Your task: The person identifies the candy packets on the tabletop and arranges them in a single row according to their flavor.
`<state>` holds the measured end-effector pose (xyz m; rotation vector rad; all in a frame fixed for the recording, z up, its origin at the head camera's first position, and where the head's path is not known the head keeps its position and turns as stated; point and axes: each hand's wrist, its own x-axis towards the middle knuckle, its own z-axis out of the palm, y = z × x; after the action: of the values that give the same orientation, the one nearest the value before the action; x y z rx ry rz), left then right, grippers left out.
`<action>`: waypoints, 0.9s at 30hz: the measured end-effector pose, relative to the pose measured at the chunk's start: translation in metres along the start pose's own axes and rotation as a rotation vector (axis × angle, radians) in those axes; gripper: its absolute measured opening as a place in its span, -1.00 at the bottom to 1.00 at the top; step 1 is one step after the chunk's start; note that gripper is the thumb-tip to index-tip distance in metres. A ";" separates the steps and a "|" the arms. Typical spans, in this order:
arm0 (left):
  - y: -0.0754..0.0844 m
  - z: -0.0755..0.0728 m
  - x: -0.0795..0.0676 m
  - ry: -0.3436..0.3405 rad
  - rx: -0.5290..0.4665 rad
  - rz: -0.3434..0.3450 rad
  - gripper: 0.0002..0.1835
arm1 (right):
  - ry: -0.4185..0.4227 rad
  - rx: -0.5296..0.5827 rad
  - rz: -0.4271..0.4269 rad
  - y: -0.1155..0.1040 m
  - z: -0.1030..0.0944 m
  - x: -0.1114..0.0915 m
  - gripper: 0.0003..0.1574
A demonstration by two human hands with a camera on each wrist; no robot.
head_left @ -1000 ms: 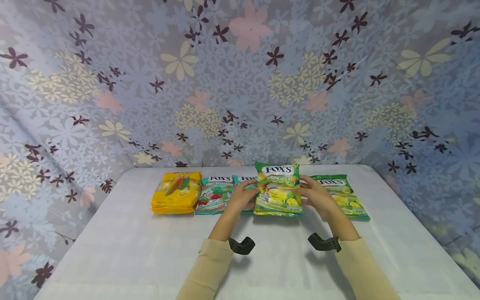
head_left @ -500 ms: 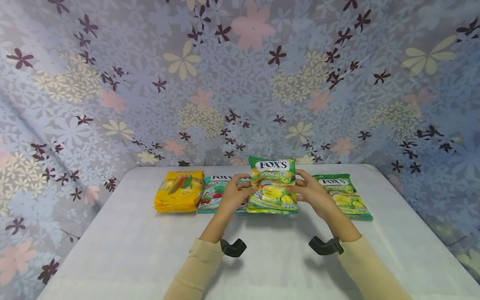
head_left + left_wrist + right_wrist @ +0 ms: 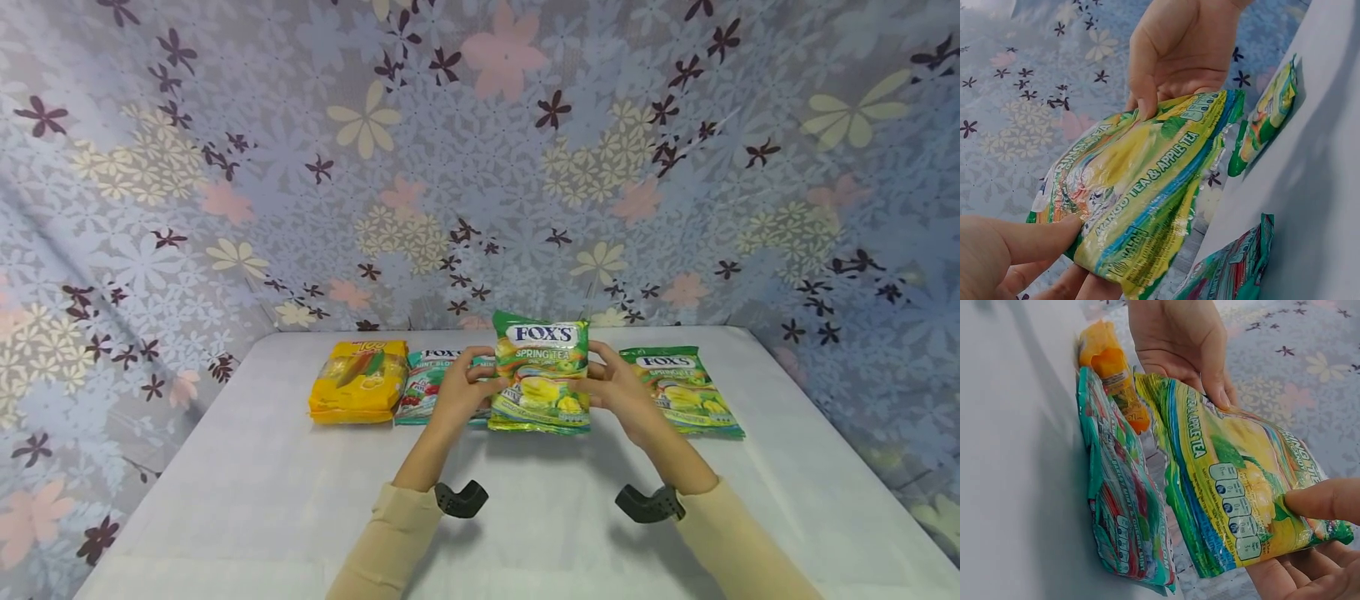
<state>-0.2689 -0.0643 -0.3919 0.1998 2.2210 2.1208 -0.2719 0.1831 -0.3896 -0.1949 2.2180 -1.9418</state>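
Note:
Both hands hold up a green and yellow candy bag (image 3: 542,375) marked Fox's Spring Tea, above the table. My left hand (image 3: 459,392) pinches its left side, thumb (image 3: 1047,240) on the front and fingers behind. On the other side my right hand (image 3: 624,396) grips the edge the same way, its thumb (image 3: 1325,500) pressing the printed front. Behind the left hand lie teal Mint Blossom candy bags (image 3: 429,392), partly hidden by that hand and the held bag. A second Spring Tea bag (image 3: 686,392) lies to the right of the right hand.
A yellow candy bag (image 3: 360,382) with a mango picture lies at the left end of the row. All rest on a white-covered table (image 3: 247,492). A flowered cloth (image 3: 480,167) stands behind and at both sides.
The held bag has shifted slightly left and up with both hands since a second ago. Over the last half second it has turned a little and now faces the head camera more squarely.

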 end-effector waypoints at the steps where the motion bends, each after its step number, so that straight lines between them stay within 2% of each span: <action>1: 0.004 0.000 -0.002 -0.002 0.000 -0.001 -0.45 | -0.001 0.005 -0.007 0.001 0.001 0.000 0.09; 5: 0.017 0.001 -0.011 -0.003 0.014 -0.004 -0.49 | 0.001 0.020 -0.032 0.003 0.002 0.001 0.01; 7: 0.018 0.001 -0.012 -0.003 0.020 0.002 -0.50 | 0.009 0.025 -0.037 0.004 0.003 0.001 -0.02; 15: -0.009 0.001 0.005 0.006 -0.010 0.014 -0.50 | 0.026 0.042 -0.042 0.006 0.006 -0.002 -0.10; 24: -0.015 0.003 0.007 0.035 0.017 0.060 -0.56 | 0.053 0.049 -0.048 0.011 0.010 -0.001 -0.16; 27: -0.015 0.003 0.006 0.035 0.008 0.051 -0.56 | 0.055 0.047 -0.040 0.013 0.010 -0.001 -0.13</action>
<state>-0.2752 -0.0615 -0.4070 0.2243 2.2677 2.1578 -0.2687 0.1758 -0.4040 -0.1829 2.2163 -2.0424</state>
